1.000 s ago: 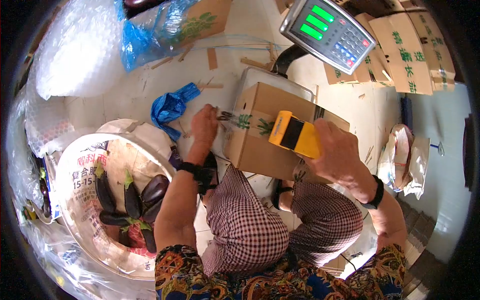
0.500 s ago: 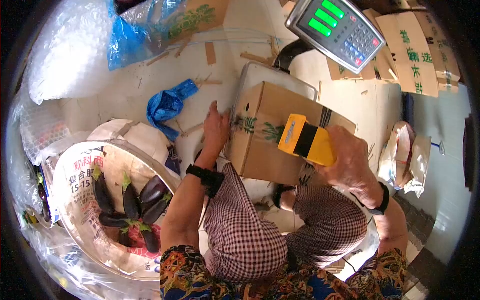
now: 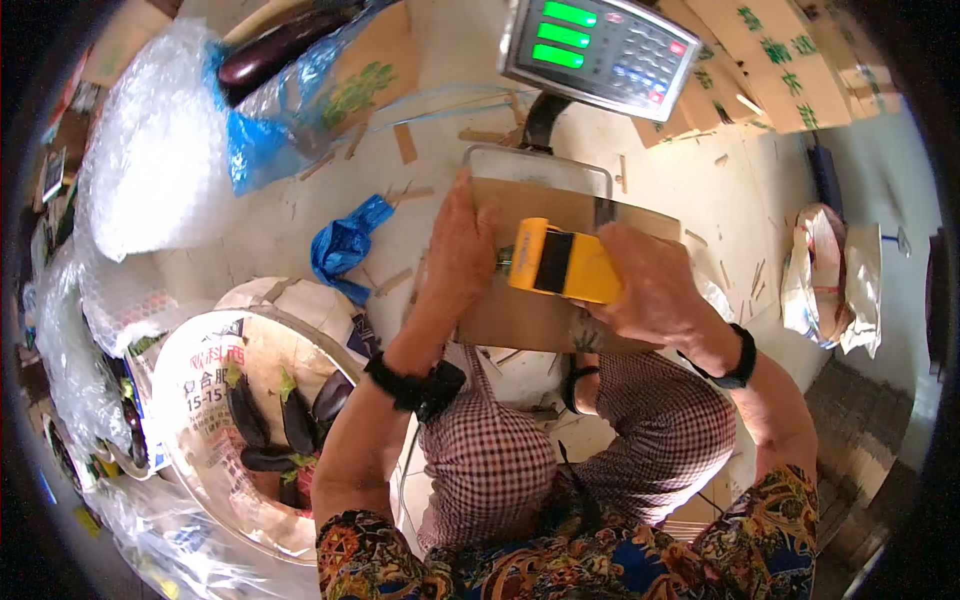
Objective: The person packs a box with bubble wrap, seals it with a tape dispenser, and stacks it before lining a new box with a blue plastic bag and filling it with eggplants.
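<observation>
A cardboard box (image 3: 480, 325) with green print stands in front of my knees, over the metal platform (image 3: 540, 172) of a scale. My left hand (image 3: 462, 245) grips the box at its left end, thumb on the near face and fingers along the edge. In my right hand (image 3: 655, 290) is a yellow tape dispenser (image 3: 590, 270) with a black band, held close over the middle of the box. A dark strip of tape (image 3: 605, 210) crosses the box's far edge.
The scale's display (image 3: 600, 50) glows green beyond the box. At left, a lined basket (image 3: 190, 450) holds several eggplants (image 3: 298, 420). A blue plastic bag (image 3: 345, 245), bubble wrap (image 3: 165, 140) and cardboard scraps lie around. Flattened cartons (image 3: 770, 60) lean at the back right.
My left hand has moved from beside the box onto its left end. The box has tilted and turned, and the tape dispenser has shifted left with my right hand. The camera view has shifted.
</observation>
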### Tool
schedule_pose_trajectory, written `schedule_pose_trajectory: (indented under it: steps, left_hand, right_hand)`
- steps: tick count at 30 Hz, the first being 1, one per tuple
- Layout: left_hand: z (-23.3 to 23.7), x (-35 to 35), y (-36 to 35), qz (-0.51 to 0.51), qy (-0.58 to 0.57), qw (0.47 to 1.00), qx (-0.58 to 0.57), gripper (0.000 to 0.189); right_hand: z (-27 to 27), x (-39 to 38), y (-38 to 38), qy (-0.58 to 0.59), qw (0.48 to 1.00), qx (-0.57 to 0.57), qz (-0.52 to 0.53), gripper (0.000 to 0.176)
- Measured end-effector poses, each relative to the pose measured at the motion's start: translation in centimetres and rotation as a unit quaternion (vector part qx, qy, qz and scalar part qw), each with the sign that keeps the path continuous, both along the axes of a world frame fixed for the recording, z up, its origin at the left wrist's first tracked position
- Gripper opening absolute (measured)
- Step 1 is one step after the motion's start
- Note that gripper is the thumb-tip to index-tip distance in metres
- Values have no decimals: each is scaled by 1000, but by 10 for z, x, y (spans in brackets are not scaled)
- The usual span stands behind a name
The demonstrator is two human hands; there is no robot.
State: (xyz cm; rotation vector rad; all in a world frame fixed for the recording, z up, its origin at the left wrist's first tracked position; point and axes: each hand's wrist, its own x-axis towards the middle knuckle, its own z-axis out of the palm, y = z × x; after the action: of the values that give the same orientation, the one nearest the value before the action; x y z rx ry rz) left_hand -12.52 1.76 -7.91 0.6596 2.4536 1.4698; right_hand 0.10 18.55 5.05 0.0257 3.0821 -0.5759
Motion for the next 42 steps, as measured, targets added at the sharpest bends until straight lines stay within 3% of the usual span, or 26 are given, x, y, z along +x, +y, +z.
schedule_pose_trajectory:
  steps: [1,3,6,7,9,11,13,15,22,24,25,27,28,29,30,32,34,35,37,40,42]
  left_hand:
    - [16,0,5,-11,3,1000,3,55]
    - [43,-5,7,-2,-95,974,-208,62]
    - [47,-4,6,-6,-93,964,-251,68]
    - [35,-9,1,-13,-91,964,-248,68]
    - [5,-13,-7,-60,31,952,-299,68]
    - [28,-5,0,-40,11,959,-281,66]
    - [24,-7,-2,-18,-5,965,-262,64]
    - [2,-15,-11,-96,209,942,-244,58]
    - [33,-2,1,-18,11,968,-249,52]
    - [32,-6,2,-10,-38,971,-234,52]
    - [23,-13,-3,-16,-36,971,-236,52]
    - [-2,-24,-17,-66,120,964,-229,52]
    - [4,-21,-11,-77,120,962,-232,52]
    - [13,-21,-7,-77,77,977,-185,52]
    - [24,-20,-4,-76,33,987,-140,52]
    - [30,-16,-9,-91,4,982,-163,53]
    - [21,-21,-15,-163,216,941,-202,52]
    - [23,-19,-14,-169,217,939,-204,52]
    - [41,-6,4,-73,49,980,-180,52]
    - [34,-9,-4,-60,-14,981,-185,51]
    - [29,-9,-5,-67,20,979,-191,51]
  right_hand:
    - [-1,2,3,-7,1000,-11,9,48]
    - [10,9,9,-31,999,-18,24,53]
    - [16,44,40,-63,998,11,9,57]
    - [8,68,67,65,997,7,43,56]
    - [20,103,100,10,1000,14,-17,56]
    - [17,135,127,-44,996,15,-78,56]
    - [-2,160,151,9,997,-12,-79,56]
    - [-4,160,154,-22,995,-10,-97,55]
    - [-58,162,156,-61,987,-95,-114,49]
    - [-77,168,148,-2,967,-204,-155,50]
    - [-94,173,148,-14,954,-245,-170,52]
    - [-120,181,139,30,929,-321,-181,51]
    - [-122,178,131,37,917,-350,-190,52]
    - [-120,176,124,85,937,-296,-164,53]
    - [-123,180,120,32,939,-287,-187,55]
    - [-138,186,121,89,938,-289,-168,55]
    - [-142,186,137,101,953,-258,-126,58]
    - [-145,190,147,73,963,-230,-120,58]
    - [-170,212,163,37,963,-222,-150,59]
    - [-201,248,181,-19,966,-188,-175,60]
    - [-214,269,191,-30,971,-160,-174,59]
